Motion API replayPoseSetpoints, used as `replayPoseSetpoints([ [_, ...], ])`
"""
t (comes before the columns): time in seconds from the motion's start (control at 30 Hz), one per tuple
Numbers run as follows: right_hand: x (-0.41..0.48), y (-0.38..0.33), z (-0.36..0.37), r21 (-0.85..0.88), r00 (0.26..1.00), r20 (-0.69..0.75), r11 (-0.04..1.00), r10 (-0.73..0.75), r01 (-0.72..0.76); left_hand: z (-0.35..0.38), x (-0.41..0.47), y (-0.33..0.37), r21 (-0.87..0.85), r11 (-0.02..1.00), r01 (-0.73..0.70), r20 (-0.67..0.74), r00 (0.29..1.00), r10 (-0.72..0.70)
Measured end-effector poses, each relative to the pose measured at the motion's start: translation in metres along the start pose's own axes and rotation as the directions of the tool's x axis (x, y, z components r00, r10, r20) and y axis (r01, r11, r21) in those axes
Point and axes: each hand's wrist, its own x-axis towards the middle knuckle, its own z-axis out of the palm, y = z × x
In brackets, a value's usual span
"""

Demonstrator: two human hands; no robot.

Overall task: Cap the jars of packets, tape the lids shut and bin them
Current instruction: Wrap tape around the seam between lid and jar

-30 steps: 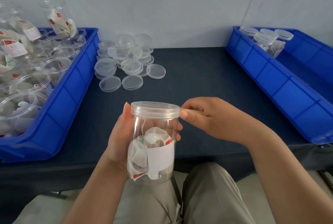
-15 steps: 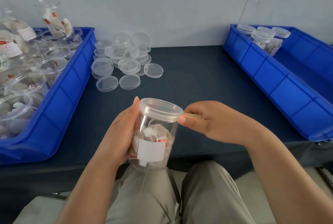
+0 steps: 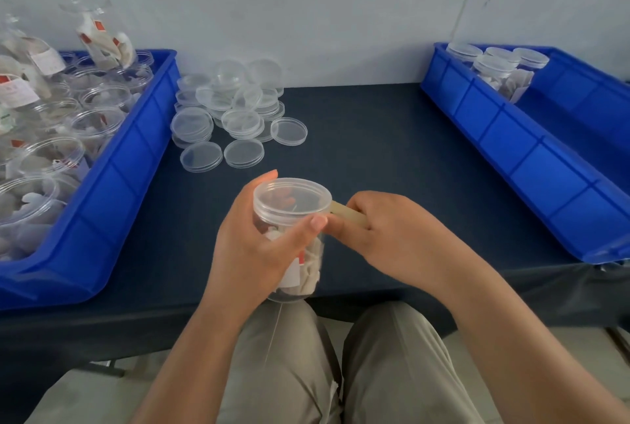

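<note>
Left bin (image 3: pixel 112 205), blue, at the left edge of the surface (image 3: pixel 375 144): open jars (image 3: pixel 44 164) of packets, uncapped, crowded to the wall. Loose lids (image 3: pixel 235 116): clear, heaped just beside that bin, towards the back. Left hand (image 3: pixel 249 253): grip wrapped round the jar (image 3: pixel 308 263), thumb across the front just under the rim; the jar is held over the near edge of the surface, above the lap, tilted slightly. Lid (image 3: pixel 292 198): seated on the jar. Tape strip (image 3: pixel 344 214): tan, running from the lid's right side into the right hand (image 3: pixel 392 239), whose grip pinches it; whether its end has already stuck to the lid cannot be told, and any roll is hidden in the palm. Handling note: keep the strip taut and level with the seam between lid and jar, turn the jar with the left hand to feed it, and press down with the thumb to avoid creases. Open room: bare dark cloth ahead and to the right, enough for a clear carry. Right bin (image 3: pixel 504 144), blue, raised wall to lift over: capped jars (image 3: pixel 491 69) at its far end, near part free
</note>
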Motion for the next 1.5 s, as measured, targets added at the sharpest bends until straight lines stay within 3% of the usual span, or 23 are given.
replayPoseSetpoints([
  [0.1, -0.001, -0.002, 0.001, 0.004, 1.0, -0.026, 1.0, -0.002, 0.002, -0.001, -0.001, -0.002, -0.058, 0.998, 0.008, -0.025, 1.0, -0.01],
  [0.23, -0.004, 0.0, -0.003, -0.04, 0.999, -0.047, 0.999, -0.026, 0.024, -0.009, 0.006, 0.0, -0.29, 0.951, 0.102, -0.001, 0.994, -0.107],
  [0.47, -0.008, 0.012, -0.013, 0.047, 0.989, -0.027, 0.988, -0.146, 0.147, -0.024, 0.007, -0.006, -0.499, 0.809, 0.311, 0.157, 0.95, -0.268],
  [0.57, -0.01, 0.015, -0.016, 0.035, 0.981, -0.042, 0.981, -0.189, 0.191, -0.027, 0.003, -0.008, -0.572, 0.735, 0.363, 0.231, 0.932, -0.28],
  [0.7, -0.01, 0.018, -0.018, 0.04, 0.977, -0.024, 0.976, -0.214, 0.215, -0.03, 0.002, -0.011, -0.563, 0.722, 0.402, 0.329, 0.91, -0.251],
  [0.9, -0.01, 0.013, -0.013, 0.145, 0.961, -0.069, 0.951, -0.266, 0.274, -0.025, 0.005, -0.008, -0.644, 0.635, 0.427, 0.415, 0.892, -0.179],
  [1.07, -0.009, 0.009, -0.015, 0.06, 0.952, -0.096, 0.953, -0.289, 0.296, -0.02, 0.008, -0.01, -0.631, 0.679, 0.375, 0.4, 0.907, -0.13],
  [1.23, -0.009, 0.01, -0.011, -0.008, 0.946, -0.146, 0.957, -0.289, 0.291, -0.02, 0.01, -0.015, -0.521, 0.818, 0.246, 0.3, 0.949, -0.094],
  [1.37, -0.008, 0.01, -0.002, -0.027, 0.945, -0.171, 0.961, -0.277, 0.276, -0.016, 0.011, -0.009, -0.304, 0.949, 0.08, 0.215, 0.977, -0.014],
  [1.5, -0.006, 0.013, -0.001, 0.039, 0.953, -0.12, 0.957, -0.28, 0.286, -0.007, 0.013, -0.005, -0.174, 0.984, 0.025, 0.037, 0.999, -0.018],
])
